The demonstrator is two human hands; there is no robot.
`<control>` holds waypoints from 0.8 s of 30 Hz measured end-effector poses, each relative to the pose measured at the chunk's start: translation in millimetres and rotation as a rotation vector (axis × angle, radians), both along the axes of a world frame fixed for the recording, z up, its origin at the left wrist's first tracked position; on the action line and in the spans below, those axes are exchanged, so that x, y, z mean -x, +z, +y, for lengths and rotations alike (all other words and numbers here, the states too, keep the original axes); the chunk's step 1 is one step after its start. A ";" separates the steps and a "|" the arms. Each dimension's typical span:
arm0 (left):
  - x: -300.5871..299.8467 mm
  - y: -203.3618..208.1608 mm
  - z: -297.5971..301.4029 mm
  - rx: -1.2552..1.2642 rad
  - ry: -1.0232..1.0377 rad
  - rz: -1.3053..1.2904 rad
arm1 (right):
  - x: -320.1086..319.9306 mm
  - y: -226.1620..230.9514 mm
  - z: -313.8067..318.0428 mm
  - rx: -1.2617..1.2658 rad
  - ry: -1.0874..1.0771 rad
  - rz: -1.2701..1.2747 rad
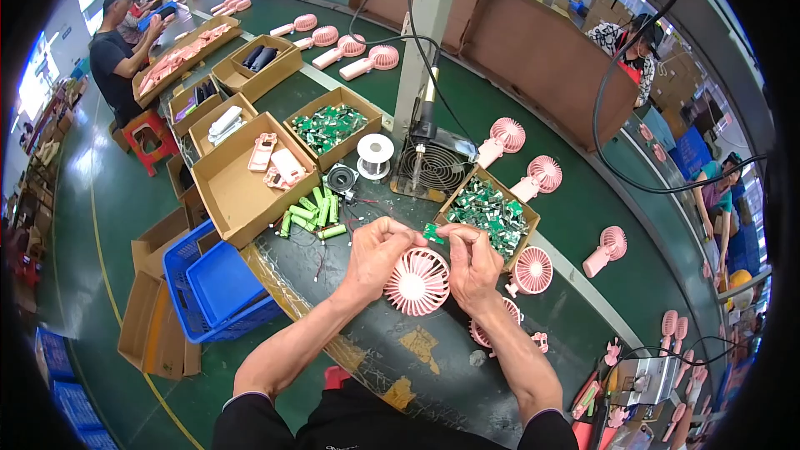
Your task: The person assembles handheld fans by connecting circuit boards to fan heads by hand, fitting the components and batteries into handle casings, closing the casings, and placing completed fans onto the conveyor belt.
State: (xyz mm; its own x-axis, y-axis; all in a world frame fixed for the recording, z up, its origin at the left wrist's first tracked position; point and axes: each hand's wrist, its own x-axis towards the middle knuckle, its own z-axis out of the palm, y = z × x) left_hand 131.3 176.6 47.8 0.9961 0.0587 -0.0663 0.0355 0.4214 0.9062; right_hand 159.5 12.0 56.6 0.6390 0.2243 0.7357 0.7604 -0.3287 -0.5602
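Note:
A small green circuit board (432, 233) is pinched in the fingertips of my right hand (475, 271), held above the bench. My left hand (373, 257) is closed in a pinch right beside the board's left edge; what lies between its fingertips is too small to make out. Just below, between both hands, sits a round pink fan head (417, 282) with its slatted grille facing up. Another pink fan (532, 271) lies to the right of my right hand. A further round pink fan part (500, 323) is partly covered by my right forearm.
Boxes of circuit boards (335, 127) (492, 212) flank a solder spool (375, 155), a soldering iron (421, 137) and a black fan unit (433, 168). Green battery cells (312, 215) lie left, near a box of pink shells (242, 187). Blue baskets (221, 287) stand beside the bench. Co-workers sit farther off.

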 end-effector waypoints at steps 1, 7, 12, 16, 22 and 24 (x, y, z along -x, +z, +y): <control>-1.0 0.5 -0.1 -0.003 0.010 0.014 | -2.0 -0.6 0.3 -0.003 -0.003 0.000; -8.4 0.8 3.2 -0.002 0.037 0.035 | -10.2 -1.5 5.5 -0.033 0.022 0.019; -15.5 2.3 5.1 -0.017 0.063 0.050 | -17.3 -2.3 8.0 -0.041 0.027 0.049; -22.0 -1.9 8.0 -0.024 0.071 0.058 | -22.1 -4.9 11.6 -0.054 0.029 0.060; -28.4 3.7 8.2 -0.028 0.080 0.074 | -31.6 -7.1 12.4 -0.051 0.037 0.057; -30.6 3.7 8.8 -0.024 0.089 0.074 | -33.5 -6.1 13.5 -0.050 0.041 0.051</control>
